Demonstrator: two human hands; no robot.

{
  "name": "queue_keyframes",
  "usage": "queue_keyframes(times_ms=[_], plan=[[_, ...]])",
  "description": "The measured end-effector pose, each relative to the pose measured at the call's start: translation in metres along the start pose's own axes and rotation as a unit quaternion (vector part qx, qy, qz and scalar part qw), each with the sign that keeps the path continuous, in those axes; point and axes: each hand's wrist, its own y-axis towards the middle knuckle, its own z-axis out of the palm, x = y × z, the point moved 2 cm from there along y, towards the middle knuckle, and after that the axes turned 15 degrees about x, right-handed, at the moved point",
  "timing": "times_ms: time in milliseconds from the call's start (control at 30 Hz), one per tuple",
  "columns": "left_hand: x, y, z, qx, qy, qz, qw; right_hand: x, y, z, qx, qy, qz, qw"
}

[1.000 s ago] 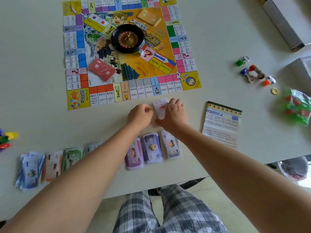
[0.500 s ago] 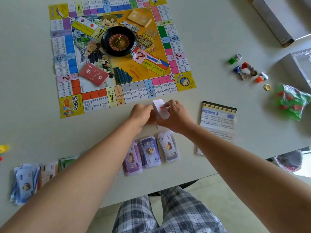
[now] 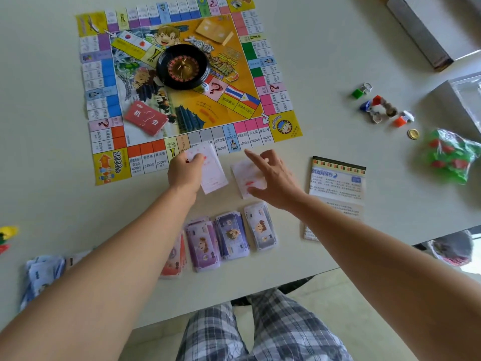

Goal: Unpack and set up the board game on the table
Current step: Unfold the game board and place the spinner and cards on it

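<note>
Fingers (image 3: 195, 159) of our left hand (image 3: 183, 175) pinch cards (image 3: 214, 175) below the board (image 3: 227, 110), our right hand (image 3: 273, 178) spread; a loose pinch could scatter them.

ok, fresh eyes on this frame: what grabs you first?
The colourful game board lies spread at the top left of the table, with a black roulette wheel standing on its middle. Just below its near edge, the left hand grips a stack of white cards, while the right hand, fingers spread, is over loose white cards on the table. Nearer the person, purple banknote stacks sit in a row.
</note>
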Motion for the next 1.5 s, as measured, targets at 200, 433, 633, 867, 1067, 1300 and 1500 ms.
queue_keyframes(times_ms=[200,433,633,867,1067,1300,1500], plan=[[0.009,-0.003,-0.007,0.03,-0.004,-0.001,1.0,0.002,0.007,0.002,-0.002,-0.059,0.027,0.998],[0.013,-0.002,-0.004,0.058,0.006,0.002,0.998,0.007,0.005,0.004,-0.033,0.07,0.003,0.997],[0.012,-0.003,0.001,0.092,-0.015,0.011,0.996,0.017,0.003,-0.024,0.027,0.492,-0.011,0.87],[-0.004,-0.016,0.006,0.187,-0.116,0.001,0.975,0.044,0.015,-0.035,0.127,0.283,-0.003,0.951],[-0.011,-0.022,0.006,0.217,-0.111,0.007,0.97,0.058,0.012,-0.042,0.232,0.225,-0.007,0.946],[-0.013,-0.029,0.007,0.27,-0.15,0.016,0.951,0.059,0.012,-0.051,0.198,0.177,0.022,0.964],[-0.017,-0.03,0.003,0.209,0.013,0.071,0.975,0.053,0.021,-0.05,0.178,0.012,0.004,0.984]])
